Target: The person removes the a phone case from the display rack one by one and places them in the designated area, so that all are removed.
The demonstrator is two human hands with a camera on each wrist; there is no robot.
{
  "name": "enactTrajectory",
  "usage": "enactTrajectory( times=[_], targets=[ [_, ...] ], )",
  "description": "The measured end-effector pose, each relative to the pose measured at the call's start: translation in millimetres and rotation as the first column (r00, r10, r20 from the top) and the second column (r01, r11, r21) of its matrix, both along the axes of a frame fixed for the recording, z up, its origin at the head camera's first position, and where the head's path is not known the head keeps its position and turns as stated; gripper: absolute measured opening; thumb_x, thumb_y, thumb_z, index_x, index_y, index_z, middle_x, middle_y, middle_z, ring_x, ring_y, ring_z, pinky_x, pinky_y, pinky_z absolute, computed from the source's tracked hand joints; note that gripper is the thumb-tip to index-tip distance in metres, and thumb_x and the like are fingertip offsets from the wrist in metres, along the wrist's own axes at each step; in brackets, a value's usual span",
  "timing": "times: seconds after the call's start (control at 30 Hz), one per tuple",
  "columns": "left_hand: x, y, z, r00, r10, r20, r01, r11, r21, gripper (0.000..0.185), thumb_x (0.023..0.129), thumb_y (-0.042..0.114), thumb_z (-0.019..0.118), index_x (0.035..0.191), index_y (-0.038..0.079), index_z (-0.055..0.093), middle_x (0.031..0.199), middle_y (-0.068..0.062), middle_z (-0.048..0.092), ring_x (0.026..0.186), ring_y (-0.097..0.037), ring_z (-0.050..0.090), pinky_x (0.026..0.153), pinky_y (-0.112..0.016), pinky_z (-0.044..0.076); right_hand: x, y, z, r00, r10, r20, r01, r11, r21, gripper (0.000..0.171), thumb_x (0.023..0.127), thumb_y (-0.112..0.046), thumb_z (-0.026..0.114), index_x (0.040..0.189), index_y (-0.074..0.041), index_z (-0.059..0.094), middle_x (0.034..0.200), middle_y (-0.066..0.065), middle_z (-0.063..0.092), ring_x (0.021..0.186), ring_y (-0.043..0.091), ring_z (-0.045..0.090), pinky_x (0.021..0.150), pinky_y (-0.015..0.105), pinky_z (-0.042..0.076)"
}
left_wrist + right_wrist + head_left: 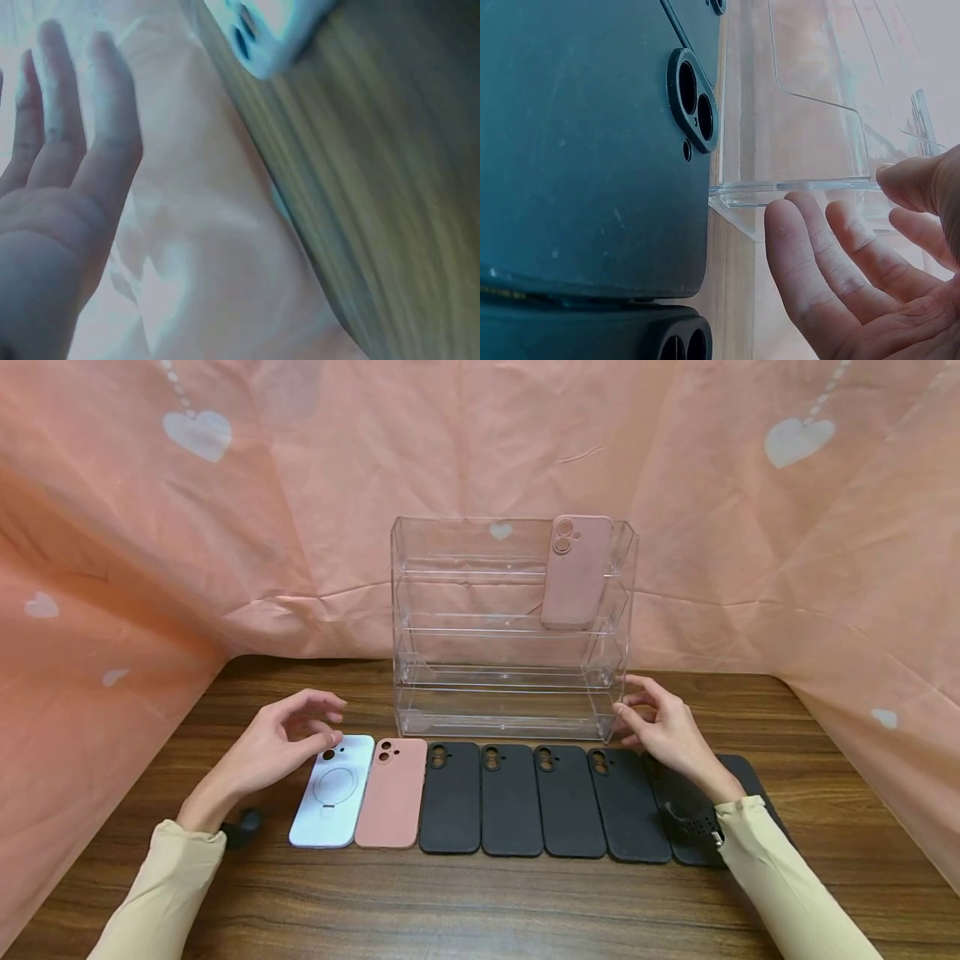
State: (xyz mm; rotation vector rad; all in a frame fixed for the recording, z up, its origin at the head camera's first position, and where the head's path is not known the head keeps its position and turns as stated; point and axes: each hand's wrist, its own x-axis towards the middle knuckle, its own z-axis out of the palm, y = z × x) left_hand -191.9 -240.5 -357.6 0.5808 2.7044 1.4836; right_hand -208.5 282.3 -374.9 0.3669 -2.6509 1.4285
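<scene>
My left hand (281, 739) hovers over the top end of a white phone case (326, 806) printed with a ring, its fingers loosely bent and holding nothing. The left wrist view has those fingers (112, 97) stretched out beside the case's corner. At the lower right side of a clear acrylic tiered display rack (502, 727) is my right hand (663, 727). Its thumb (911, 184) is right at the rack's side panel, with the relaxed fingers along the outside. A pink phone case (577, 577) leans in the rack's upper right tier.
A second pink case (392, 802) lies beside the white one, followed by a row of several black phone cases (512, 806) in front of the rack. My right forearm partly covers the rightmost ones. Pink cloth (330, 510) with white hearts hangs around the wooden table (450, 910).
</scene>
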Motion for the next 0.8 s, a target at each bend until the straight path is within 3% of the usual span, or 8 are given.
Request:
enactTrajectory(
  times=[0.23, 0.47, 0.67, 0.8],
  targets=[
    [-5.7, 23.0, 8.9, 0.994, -0.013, -0.108, 0.023, 0.995, 0.097, 0.034, 0.094, 0.006, 0.07, 0.127, 0.012, 0.063, 0.116, 0.005, 0.068, 0.096, -0.01, 0.071, 0.077, -0.022, 0.059, -0.4, -1.0, 1.1, 1.0, 0.014, 0.004, -0.013, 1.0, -0.012, 0.048, 0.102, -0.004, 0.06, 0.147, 0.003, 0.044, 0.113, 0.035, 0.062, 0.076, 0.017, 0.076, 0.06, 0.035, 0.065],
    [-12.2, 46.2, 16.2, 0.99, -0.043, -0.136, 0.064, 0.986, 0.155, 0.036, 0.093, 0.004, 0.07, 0.128, 0.01, 0.063, 0.114, -0.001, 0.068, 0.097, -0.014, 0.071, 0.08, -0.023, 0.059, -1.5, -2.8, 0.0, 1.0, 0.019, 0.011, -0.019, 1.0, -0.008, 0.047, 0.102, -0.003, 0.058, 0.146, 0.003, 0.042, 0.111, 0.034, 0.06, 0.076, 0.022, 0.076, 0.063, 0.038, 0.065],
    [-21.0, 66.7, 22.5, 0.987, -0.072, -0.146, 0.101, 0.974, 0.204, 0.039, 0.092, 0.002, 0.072, 0.13, 0.006, 0.062, 0.115, -0.008, 0.069, 0.097, -0.015, 0.071, 0.085, -0.024, 0.06, -0.8, -3.2, 0.1, 1.0, 0.019, 0.006, -0.019, 1.0, 0.013, 0.049, 0.102, -0.003, 0.057, 0.147, 0.003, 0.039, 0.109, 0.029, 0.06, 0.072, 0.017, 0.075, 0.062, 0.034, 0.065],
    [-25.6, 83.4, 28.8, 0.983, -0.086, -0.16, 0.124, 0.961, 0.246, 0.039, 0.092, 0.003, 0.071, 0.13, 0.009, 0.063, 0.116, -0.009, 0.068, 0.098, -0.015, 0.071, 0.087, -0.024, 0.06, -1.8, -3.1, -0.8, 1.0, 0.018, -0.006, -0.018, 0.999, 0.03, 0.049, 0.102, -0.002, 0.056, 0.147, 0.004, 0.038, 0.108, 0.027, 0.059, 0.071, 0.015, 0.073, 0.061, 0.032, 0.064]
  ],
)
